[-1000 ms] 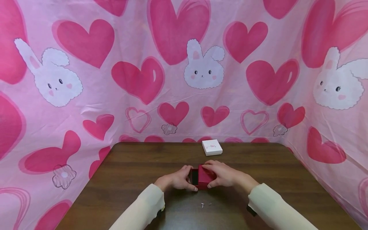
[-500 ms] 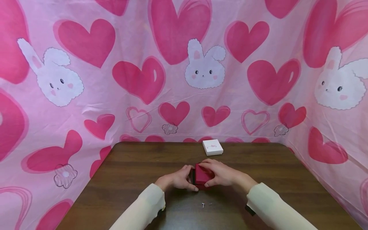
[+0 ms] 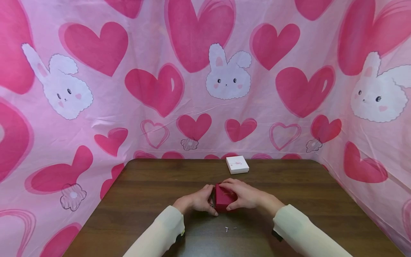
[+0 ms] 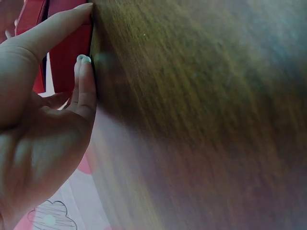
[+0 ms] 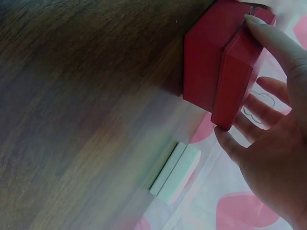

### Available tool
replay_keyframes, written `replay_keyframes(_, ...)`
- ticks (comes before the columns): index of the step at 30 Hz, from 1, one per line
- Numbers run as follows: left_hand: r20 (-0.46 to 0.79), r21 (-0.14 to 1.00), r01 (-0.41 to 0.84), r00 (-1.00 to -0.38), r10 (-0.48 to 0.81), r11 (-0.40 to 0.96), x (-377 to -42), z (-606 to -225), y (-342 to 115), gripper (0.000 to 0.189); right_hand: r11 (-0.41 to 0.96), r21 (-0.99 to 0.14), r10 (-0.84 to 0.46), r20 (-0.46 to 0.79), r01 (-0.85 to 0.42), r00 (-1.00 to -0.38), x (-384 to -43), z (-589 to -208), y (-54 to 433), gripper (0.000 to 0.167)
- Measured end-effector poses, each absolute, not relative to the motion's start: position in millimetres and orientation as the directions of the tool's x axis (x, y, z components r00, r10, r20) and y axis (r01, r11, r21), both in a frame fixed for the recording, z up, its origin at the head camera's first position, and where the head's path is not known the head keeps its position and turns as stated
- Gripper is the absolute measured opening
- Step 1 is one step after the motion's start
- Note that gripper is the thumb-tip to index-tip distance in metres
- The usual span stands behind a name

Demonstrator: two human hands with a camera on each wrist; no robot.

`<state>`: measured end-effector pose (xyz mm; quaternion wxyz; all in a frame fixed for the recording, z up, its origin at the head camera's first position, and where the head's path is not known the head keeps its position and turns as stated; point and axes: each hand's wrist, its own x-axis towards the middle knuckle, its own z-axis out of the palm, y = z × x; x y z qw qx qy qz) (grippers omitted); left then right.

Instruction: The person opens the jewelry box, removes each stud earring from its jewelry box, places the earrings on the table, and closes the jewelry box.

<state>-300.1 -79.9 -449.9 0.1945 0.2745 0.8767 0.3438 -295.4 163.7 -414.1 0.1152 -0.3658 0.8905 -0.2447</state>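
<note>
Red box (image 3: pixel 223 202) held from both ends

It sits on the tabletop (image 3: pixel 154 178), toward the middle. The left hand (image 3: pixel 201 200) holds its left end, thumb on the near side and fingers on the far side; the right hand (image 3: pixel 244 193) pinches the lid (image 5: pixel 240 72) between thumb and fingers. A narrow gap shows beside the base (image 5: pixel 204 67) in the left wrist view, so the lid may be sitting unevenly. Lopsided pressure from the right hand could jam it, and a left fingertip near the seam might get nipped. A loose left hold could let the box skid. The T-shaped piece (image 3: pixel 227 228) and the tiny piece (image 3: pixel 235 227) lie loose nearby; a sleeve (image 3: pixel 160 228) brushing past could scatter them. On the white box (image 3: pixel 237 164) is pink print too small to read; I can make out no lettering on the red box.
</note>
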Motion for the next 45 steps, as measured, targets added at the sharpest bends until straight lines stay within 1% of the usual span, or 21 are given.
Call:
replay_keyframes(14, -0.161, 0.722, 0.305, -0.798, 0.580, 0.621, -301, -452, -79, 0.082, 0.616, -0.528, -0.704, -0.036, -0.585, -0.709, -295, -416, 160, 0.079)
replay_keyframes(21, -0.161, 0.712, 0.319, -0.793, 0.588, 0.626, -301, -452, -80, 0.083, 0.618, -0.500, -0.714, -0.033, -0.607, -0.700, -297, -418, 156, 0.078)
replay_keyframes(28, -0.148, 0.718, 0.322, -0.796, 0.587, 0.618, -300, -453, -80, 0.079, 0.626, -0.485, -0.716, -0.048, -0.611, -0.696, -298, -421, 154, 0.078)
replay_keyframes(31, -0.147, 0.716, 0.323, -0.797, 0.585, 0.620, -300, -453, -79, 0.082, 0.629, -0.479, -0.715, -0.049, -0.612, -0.697, -299, -422, 155, 0.078)
replay_keyframes(39, -0.159, 0.730, 0.295, -0.804, 0.573, 0.617, -302, -456, -78, 0.088, 0.644, -0.498, -0.702, -0.085, -0.580, -0.707, -301, -426, 156, 0.079)
replay_keyframes(45, -0.156, 0.720, 0.309, -0.801, 0.579, 0.621, -303, -457, -78, 0.089, 0.639, -0.514, -0.709, -0.106, -0.572, -0.697, -302, -429, 156, 0.077)
